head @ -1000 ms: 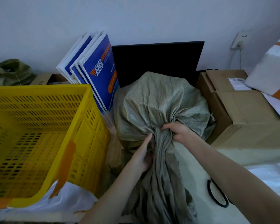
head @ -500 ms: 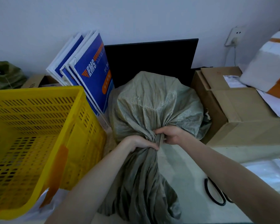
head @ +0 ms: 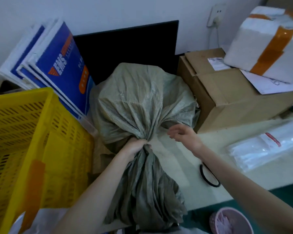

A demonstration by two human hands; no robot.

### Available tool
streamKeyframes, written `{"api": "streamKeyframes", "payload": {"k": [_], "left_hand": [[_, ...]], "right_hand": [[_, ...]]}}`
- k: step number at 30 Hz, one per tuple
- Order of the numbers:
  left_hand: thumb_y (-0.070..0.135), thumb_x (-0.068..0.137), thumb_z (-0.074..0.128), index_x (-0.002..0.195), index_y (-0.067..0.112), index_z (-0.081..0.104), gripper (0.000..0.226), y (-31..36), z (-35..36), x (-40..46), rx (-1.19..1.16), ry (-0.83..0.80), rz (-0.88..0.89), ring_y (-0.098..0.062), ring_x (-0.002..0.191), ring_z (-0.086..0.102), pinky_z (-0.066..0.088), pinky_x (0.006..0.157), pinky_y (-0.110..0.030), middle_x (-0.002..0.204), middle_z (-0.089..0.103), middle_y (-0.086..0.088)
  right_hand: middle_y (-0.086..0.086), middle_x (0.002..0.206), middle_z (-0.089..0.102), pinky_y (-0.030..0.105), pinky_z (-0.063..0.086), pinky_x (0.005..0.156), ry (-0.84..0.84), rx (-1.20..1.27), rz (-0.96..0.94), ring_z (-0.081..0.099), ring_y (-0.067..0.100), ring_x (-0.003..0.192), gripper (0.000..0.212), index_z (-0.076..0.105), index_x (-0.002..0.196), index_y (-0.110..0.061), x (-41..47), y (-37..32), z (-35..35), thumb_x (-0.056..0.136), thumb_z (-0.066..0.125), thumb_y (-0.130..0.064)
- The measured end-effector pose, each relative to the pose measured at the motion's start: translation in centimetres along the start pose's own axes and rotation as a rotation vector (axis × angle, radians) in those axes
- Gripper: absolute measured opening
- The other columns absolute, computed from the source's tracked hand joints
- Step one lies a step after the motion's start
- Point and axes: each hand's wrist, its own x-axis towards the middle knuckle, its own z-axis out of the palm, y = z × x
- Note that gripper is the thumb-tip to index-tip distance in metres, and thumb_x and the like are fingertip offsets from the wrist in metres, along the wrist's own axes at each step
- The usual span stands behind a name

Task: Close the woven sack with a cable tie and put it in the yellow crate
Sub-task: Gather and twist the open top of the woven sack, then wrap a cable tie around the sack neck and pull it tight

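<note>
A grey-green woven sack (head: 139,102) lies on the table, its full body toward the wall and its loose mouth trailing toward me. My left hand (head: 135,147) is clenched around the gathered neck of the sack. My right hand (head: 183,134) hovers just right of the neck, fingers spread, holding nothing. The yellow crate (head: 32,149) stands to the left of the sack, its slotted walls showing. A clear bag of white cable ties (head: 264,149) rests on the table at the right.
Blue and white envelopes (head: 57,65) lean behind the crate. A black panel (head: 125,48) stands against the wall. A cardboard box (head: 227,95) carries a white taped parcel (head: 267,43). Black scissors (head: 208,176) lie near my right forearm. A pink bin (head: 230,222) sits below the table edge.
My right hand has let go of the sack neck and moved away to the right, opening. My left hand keeps its grip on the neck. The view has shifted rightward.
</note>
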Motion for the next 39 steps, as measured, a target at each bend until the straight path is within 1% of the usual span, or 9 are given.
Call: {"api": "streamKeyframes", "payload": {"k": [2,5,11,15,20,30,33,36,39], "left_hand": [[0.003,0.086,0.051,0.089,0.003,0.064,0.013,-0.2,0.9,-0.3,-0.068,0.024,0.015,-0.027,0.078,0.063,0.054,0.08,-0.035,0.081,0.064,-0.012],[0.009,0.084,0.053,0.087,0.006,0.059,0.007,-0.5,2.3,-0.7,-0.025,0.179,0.043,-0.022,0.073,0.055,0.04,0.062,-0.03,0.082,0.057,-0.009],[0.018,0.083,0.063,0.116,0.002,0.062,0.036,-1.7,3.7,-0.6,-0.094,0.277,0.077,-0.029,0.101,0.061,0.046,0.079,-0.035,0.112,0.064,-0.013],[0.016,0.085,0.066,0.123,0.006,0.061,0.04,-2.4,3.9,-0.7,-0.114,0.274,0.134,-0.028,0.109,0.059,0.047,0.092,-0.037,0.12,0.062,-0.009],[0.014,0.085,0.067,0.117,0.004,0.063,0.034,-2.6,4.2,-1.4,-0.174,0.27,0.144,-0.025,0.1,0.06,0.046,0.083,-0.032,0.114,0.063,-0.008],[0.013,0.086,0.066,0.118,0.012,0.058,0.033,-2.9,3.8,-2.2,-0.263,0.201,0.146,-0.015,0.081,0.057,0.042,0.076,-0.026,0.095,0.061,0.0],[0.014,0.086,0.066,0.125,0.006,0.055,0.042,-2.9,3.7,-2.1,-0.271,0.2,0.137,-0.021,0.09,0.057,0.042,0.079,-0.028,0.106,0.06,-0.005],[0.015,0.085,0.067,0.127,0.004,0.055,0.045,-3.0,3.7,-2.0,-0.274,0.209,0.133,-0.023,0.093,0.057,0.043,0.078,-0.029,0.113,0.062,-0.009],[0.012,0.085,0.067,0.122,0.004,0.058,0.039,-2.9,3.6,-2.2,-0.27,0.208,0.138,-0.021,0.085,0.058,0.043,0.073,-0.027,0.108,0.062,-0.009]], "right_hand": [[0.011,0.092,0.07,0.03,0.049,0.081,0.127,-0.029,-0.054,0.065,0.022,0.088,0.014,0.062,0.097,-0.01,-1.5,1.5,-1.8,0.087,0.059,0.0],[0.006,0.087,0.071,0.034,0.05,0.083,0.274,-0.184,-0.109,0.066,0.021,0.085,0.017,0.063,0.087,-0.018,-3.3,4.1,-4.6,0.086,0.06,-0.001],[0.011,0.1,0.068,0.038,0.043,0.083,0.435,-0.805,-0.115,0.058,0.031,0.096,0.024,0.066,0.099,-0.004,-6.7,10.3,-11.7,0.082,0.052,0.006],[0.012,0.115,0.063,0.041,0.037,0.086,0.355,-1.086,-0.019,0.051,0.035,0.106,0.037,0.063,0.114,-0.008,-6.8,13.3,-14.6,0.082,0.05,0.005],[0.005,0.13,0.049,0.036,0.035,0.096,0.182,-1.314,0.108,0.042,0.027,0.118,0.05,0.047,0.136,-0.023,-5.3,14.1,-14.9,0.09,0.044,-0.006],[0.007,0.117,0.05,0.035,0.037,0.091,0.201,-1.523,0.077,0.044,0.027,0.112,0.033,0.06,0.112,-0.016,-2.4,13.0,-13.9,0.087,0.046,0.0],[0.008,0.116,0.051,0.035,0.035,0.089,0.179,-1.537,0.002,0.045,0.028,0.111,0.027,0.057,0.107,-0.014,-2.2,12.4,-13.8,0.086,0.047,0.0],[0.006,0.102,0.057,0.033,0.032,0.082,0.198,-1.404,-0.098,0.051,0.028,0.099,0.018,0.05,0.097,-0.014,-1.9,11.2,-13.2,0.088,0.044,0.0],[0.005,0.083,0.06,0.035,0.037,0.073,0.197,-0.962,-0.174,0.057,0.03,0.08,0.011,0.042,0.087,-0.016,-1.9,8.6,-11.9,0.095,0.044,-0.009]]}}
